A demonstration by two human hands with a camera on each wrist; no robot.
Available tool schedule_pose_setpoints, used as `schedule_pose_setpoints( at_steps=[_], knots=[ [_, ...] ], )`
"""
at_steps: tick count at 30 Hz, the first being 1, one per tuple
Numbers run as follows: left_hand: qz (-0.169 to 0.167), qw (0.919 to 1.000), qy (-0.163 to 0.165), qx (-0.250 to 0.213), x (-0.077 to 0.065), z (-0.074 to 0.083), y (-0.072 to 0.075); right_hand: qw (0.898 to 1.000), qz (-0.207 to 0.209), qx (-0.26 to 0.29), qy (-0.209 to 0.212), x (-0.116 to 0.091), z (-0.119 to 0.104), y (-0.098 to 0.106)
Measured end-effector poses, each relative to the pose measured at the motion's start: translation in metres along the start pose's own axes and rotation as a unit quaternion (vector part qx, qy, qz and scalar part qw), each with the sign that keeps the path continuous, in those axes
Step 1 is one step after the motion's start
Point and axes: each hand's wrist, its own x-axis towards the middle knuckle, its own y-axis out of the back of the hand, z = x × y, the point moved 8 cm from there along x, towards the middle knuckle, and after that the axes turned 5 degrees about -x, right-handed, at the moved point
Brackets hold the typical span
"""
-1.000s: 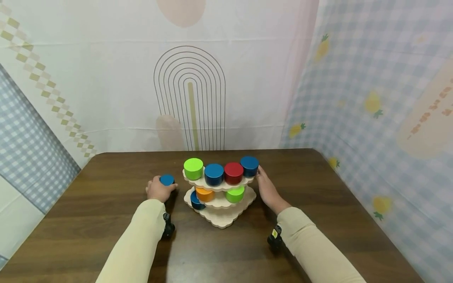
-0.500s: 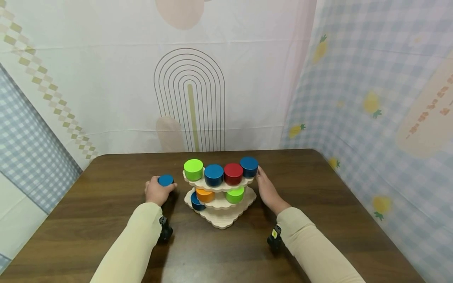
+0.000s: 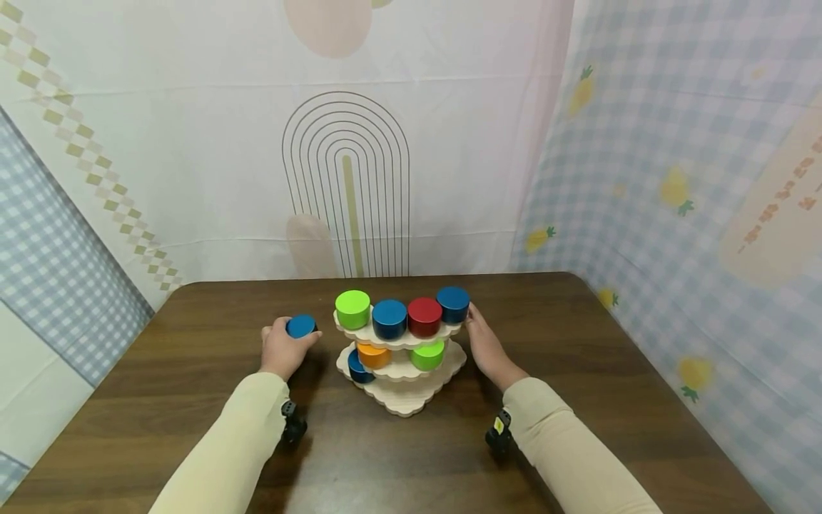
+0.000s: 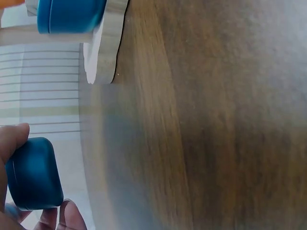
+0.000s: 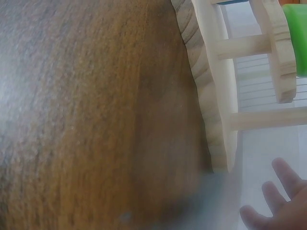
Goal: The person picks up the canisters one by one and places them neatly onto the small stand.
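My left hand (image 3: 285, 348) grips a round blue tin (image 3: 300, 326) left of the tiered wooden stand (image 3: 406, 395). In the left wrist view, the thumb and fingertips curl round this tin (image 4: 34, 173), which is raised off the table. My right hand (image 3: 490, 348) is at the stand's right side, fingertips right at the top tier and its rear blue tin (image 3: 453, 305). Several of its fingers (image 5: 272, 196) show extended and spread in the right wrist view; the rest is out of frame. The top tier also bears green (image 3: 352, 309), blue (image 3: 389, 318) and red (image 3: 424, 317) tins.
Lower on the stand sit an orange tin (image 3: 374, 355), a green tin (image 3: 427, 355) and a blue tin (image 3: 359, 367). The brown wooden table (image 3: 385, 471) ends at a patterned cloth backdrop (image 3: 462, 178). Pale posts (image 5: 249, 45) hold the tiers apart.
My left forearm has swung slightly left, and the hand still grips the blue tin in nearly the same place. The right hand and the stand have hardly moved.
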Motion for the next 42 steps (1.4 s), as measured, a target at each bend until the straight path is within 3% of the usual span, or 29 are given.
schedule_pose_setpoints(
  at_steps=[15, 42],
  knots=[
    [0.005, 0.9984, -0.053, 0.015, -0.019, 0.014, 0.01, 1.0, 0.001, -0.001, 0.0, -0.002, -0.002, 0.001],
    [-0.036, 0.9959, -0.083, -0.002, -0.067, 0.034, -0.009, 1.0, -0.009, 0.0, -0.001, -0.003, -0.002, 0.001]
  ],
)
